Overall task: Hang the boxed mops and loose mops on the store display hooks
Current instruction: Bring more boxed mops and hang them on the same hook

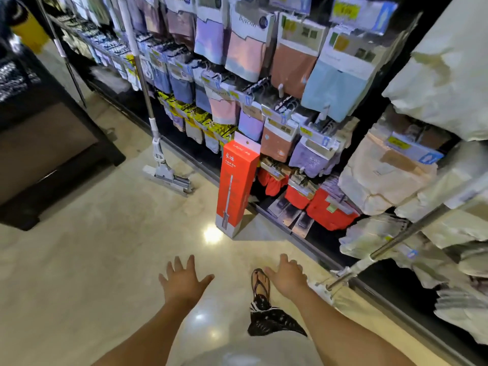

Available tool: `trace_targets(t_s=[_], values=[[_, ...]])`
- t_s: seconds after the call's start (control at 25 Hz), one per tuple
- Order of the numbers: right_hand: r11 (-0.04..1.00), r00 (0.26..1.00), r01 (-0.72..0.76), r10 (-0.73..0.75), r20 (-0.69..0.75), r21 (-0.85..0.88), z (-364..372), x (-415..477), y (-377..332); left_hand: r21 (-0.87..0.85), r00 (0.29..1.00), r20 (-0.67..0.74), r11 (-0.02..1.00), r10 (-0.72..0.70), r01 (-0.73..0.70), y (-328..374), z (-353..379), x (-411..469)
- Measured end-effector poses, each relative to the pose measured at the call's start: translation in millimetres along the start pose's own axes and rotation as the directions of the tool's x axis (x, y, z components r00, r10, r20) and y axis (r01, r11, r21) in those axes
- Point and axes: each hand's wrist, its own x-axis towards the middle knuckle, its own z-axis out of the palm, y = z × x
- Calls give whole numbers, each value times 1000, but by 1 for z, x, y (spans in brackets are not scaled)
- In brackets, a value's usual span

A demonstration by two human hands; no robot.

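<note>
Along the aisle floor (105, 260) | display rack (380, 120): 1, packets hanging | loose mops: 2, left mop (155, 143) leaning on rack, right mop (396, 239) slanting beside rack | boxed mop (236, 188): 1, red, upright on floor against rack | hands: 2, left hand (184, 280), right hand (286, 276), fingers spread, holding nothing

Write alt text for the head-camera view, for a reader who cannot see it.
A person's open left hand and right hand reach toward a red boxed mop standing on the floor against a store display of hanging packets. A loose mop leans there further left.
</note>
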Motion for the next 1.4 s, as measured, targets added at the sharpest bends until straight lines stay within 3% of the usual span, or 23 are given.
trace_targets(t_s=[0.2, 0.52, 0.84, 0.96, 1.08, 1.4], values=[[1000, 1000, 7, -7, -22, 14, -65, 71, -18, -55, 996, -64, 996, 63, -67, 62, -51, 76], [997, 996, -5, -1, 85, 80, -70, 140, -67, -207, 993, 75, 976, 87, -70, 72, -55, 146], [829, 986, -115, 164, -41, 547, -81, 211, -147, -289, 953, 64, 920, 296, -266, 60, -116, 313], [706, 977, -118, 208, -46, 698, -84, 251, -173, -374, 913, 60, 857, 403, -354, 74, -128, 379], [602, 980, -48, 182, -79, 797, -81, 286, -185, -543, 844, 30, 718, 535, -436, 96, -128, 431], [525, 934, 226, 123, -336, 820, -71, 388, -183, -798, 784, -86, 428, 615, -424, 156, -92, 537]])
